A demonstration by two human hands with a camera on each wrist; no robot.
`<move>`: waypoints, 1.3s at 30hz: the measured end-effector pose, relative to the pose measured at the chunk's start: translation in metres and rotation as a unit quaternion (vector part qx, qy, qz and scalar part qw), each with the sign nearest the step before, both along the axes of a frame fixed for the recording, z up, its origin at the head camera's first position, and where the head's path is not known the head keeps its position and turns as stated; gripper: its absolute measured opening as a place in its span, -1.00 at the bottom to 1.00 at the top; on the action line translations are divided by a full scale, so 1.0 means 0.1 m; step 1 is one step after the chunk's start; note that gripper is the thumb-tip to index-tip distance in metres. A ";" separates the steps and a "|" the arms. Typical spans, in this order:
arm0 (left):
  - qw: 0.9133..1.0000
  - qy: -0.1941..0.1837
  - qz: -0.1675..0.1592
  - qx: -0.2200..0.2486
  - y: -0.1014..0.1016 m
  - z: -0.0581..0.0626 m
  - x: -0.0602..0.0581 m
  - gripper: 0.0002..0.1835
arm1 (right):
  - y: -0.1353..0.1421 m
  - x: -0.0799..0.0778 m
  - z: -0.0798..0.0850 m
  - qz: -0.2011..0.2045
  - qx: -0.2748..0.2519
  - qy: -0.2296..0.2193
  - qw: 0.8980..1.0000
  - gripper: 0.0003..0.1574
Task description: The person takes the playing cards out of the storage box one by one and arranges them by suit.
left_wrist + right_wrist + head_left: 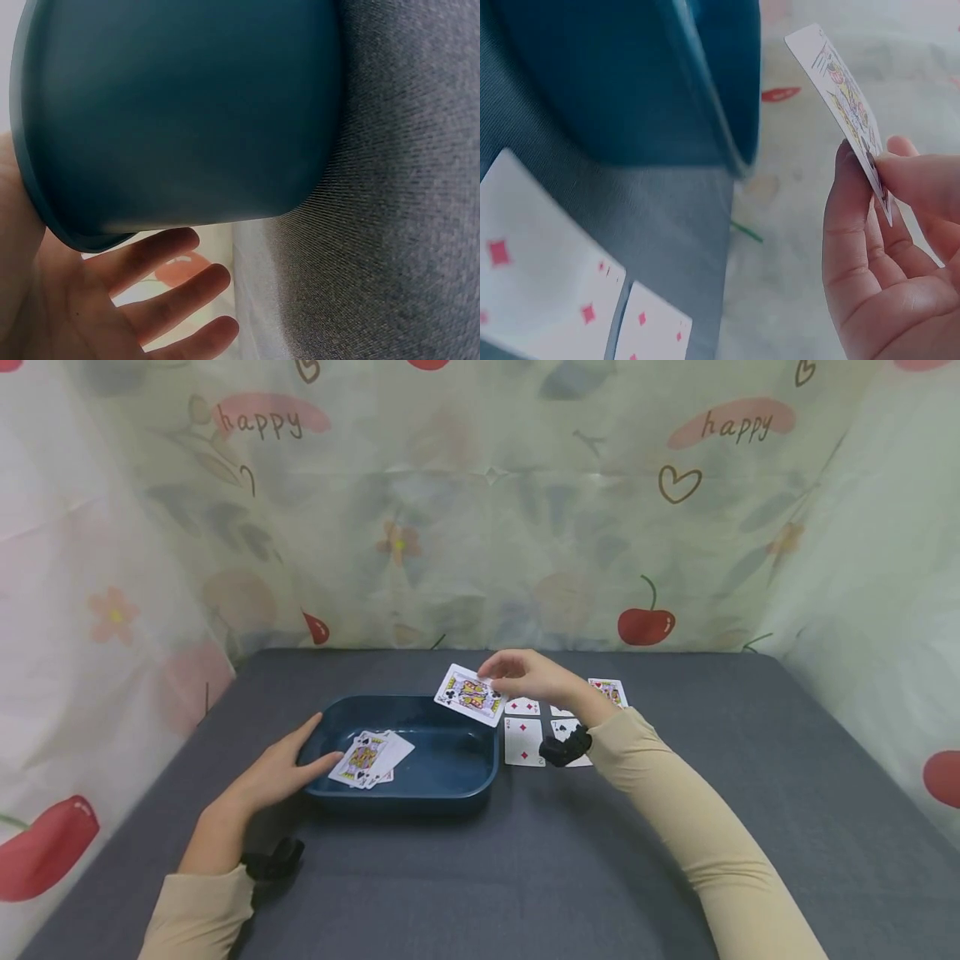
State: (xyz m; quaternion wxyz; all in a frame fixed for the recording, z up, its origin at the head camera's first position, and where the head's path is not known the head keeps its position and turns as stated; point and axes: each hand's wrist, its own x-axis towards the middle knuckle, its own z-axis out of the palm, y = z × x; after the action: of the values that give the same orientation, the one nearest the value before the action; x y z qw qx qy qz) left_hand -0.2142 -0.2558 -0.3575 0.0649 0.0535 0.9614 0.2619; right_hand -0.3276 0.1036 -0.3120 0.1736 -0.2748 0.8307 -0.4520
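Observation:
My right hand point(528, 677) pinches a king of clubs point(472, 695) between thumb and fingers, tilted above the right end of a dark blue plastic basin point(450, 793). In the right wrist view the same playing card point(847, 105) appears nearly edge-on, clear of the basin wall point(630, 90). At the basin's left end, my left hand point(273, 772) holds the rim, thumb over the inner side and the other fingers outside, spread beside the wall in the left wrist view. Inside the basin lies a small overlapping pile of cards point(371, 758), a king on top.
Right of the basin, several face-up cards lie in rows on the grey cloth, among them a two of diamonds point(523, 743) and a face card point(609, 691). My right forearm partly covers them. A patterned curtain point(487, 527) hangs behind the table.

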 end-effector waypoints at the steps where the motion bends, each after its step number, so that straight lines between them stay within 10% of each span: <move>1: 1.000 -0.001 0.000 0.001 0.00 0.00 0.00 -0.04 | 0.05 0.00 -0.01 -0.004 -0.005 -0.002 1.000 -0.63; 22: 1.000 -0.009 -0.002 0.004 -0.01 0.00 0.01 -0.02 | 1.16 0.06 -0.33 -0.190 -0.033 -0.010 0.981 -0.54; 39: 1.000 -0.010 0.000 0.001 0.00 0.01 0.02 -0.01 | 1.76 0.06 -0.58 -0.328 -0.055 -0.030 0.943 -0.41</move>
State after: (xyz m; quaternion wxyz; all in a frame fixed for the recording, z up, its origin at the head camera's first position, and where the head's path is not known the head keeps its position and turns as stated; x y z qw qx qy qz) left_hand -0.2123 -0.2560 -0.3569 0.0748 0.0510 0.9605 0.2631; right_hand -0.3215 0.2801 -0.3699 0.0250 0.0172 0.8432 -0.5367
